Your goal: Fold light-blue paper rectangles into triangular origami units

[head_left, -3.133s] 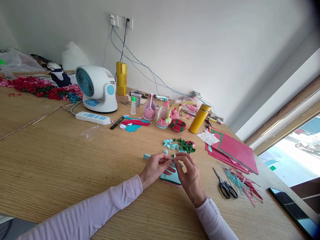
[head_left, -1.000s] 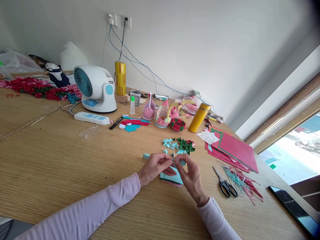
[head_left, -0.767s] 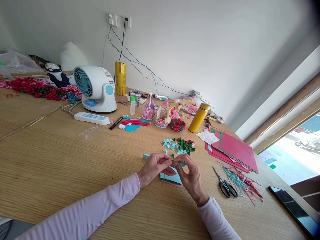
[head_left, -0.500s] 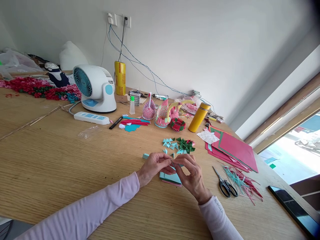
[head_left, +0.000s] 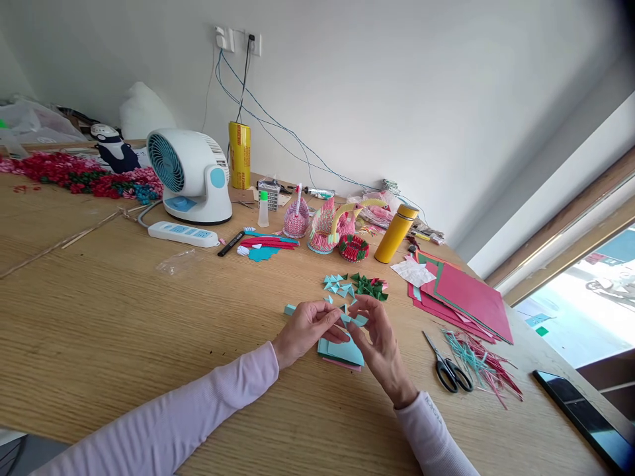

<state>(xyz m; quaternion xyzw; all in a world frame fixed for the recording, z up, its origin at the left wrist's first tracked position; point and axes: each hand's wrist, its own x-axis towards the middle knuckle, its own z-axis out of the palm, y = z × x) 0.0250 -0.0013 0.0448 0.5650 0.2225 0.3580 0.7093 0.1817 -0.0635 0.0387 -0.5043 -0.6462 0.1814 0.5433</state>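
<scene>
My left hand [head_left: 311,329] is closed in a pinch on a small folded light-blue paper piece [head_left: 345,318]. Close against it on the right, my right hand [head_left: 381,344] has its thumb and index finger spread apart. Light blue shows between those fingers; whether the thumb touches the held piece, I cannot tell. Beneath both hands lies a stack of light-blue paper rectangles [head_left: 342,352], with a pink edge under it. Just beyond are loose folded light-blue triangles [head_left: 337,285] and a heap of dark green ones [head_left: 371,287]. A light-blue strip [head_left: 289,309] pokes out behind my left hand.
Black-handled scissors [head_left: 446,371] lie right of my hands, beside thin paper strips [head_left: 479,360] and a phone [head_left: 578,413]. Coloured sheets [head_left: 466,297], a yellow flask [head_left: 395,233], folded-paper swans [head_left: 325,228], a red-green paper ring [head_left: 354,248] and a fan [head_left: 191,175] stand farther back.
My right thumb and index finger have parted from their pinch at the paper piece, and more light blue now shows. My left hand keeps its pinch in nearly the same place.
</scene>
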